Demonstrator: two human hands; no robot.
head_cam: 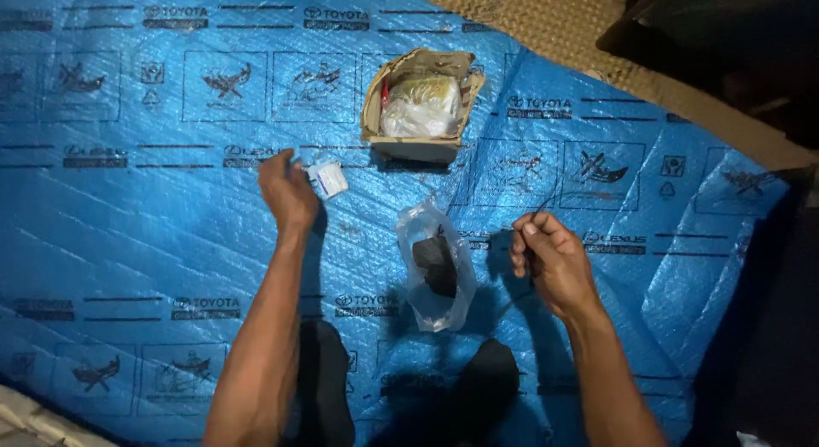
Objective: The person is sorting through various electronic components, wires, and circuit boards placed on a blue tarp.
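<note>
I count one cardboard box (420, 106), one clear bag (435, 272) just below it, one small white packet (328, 178) to its left, all on one blue sheet (128, 225).

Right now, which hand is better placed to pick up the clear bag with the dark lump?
Probably the right hand: it is nearer the clear bag, though it pinches a thin tool. The left hand is farther off, at a small white packet.
</note>
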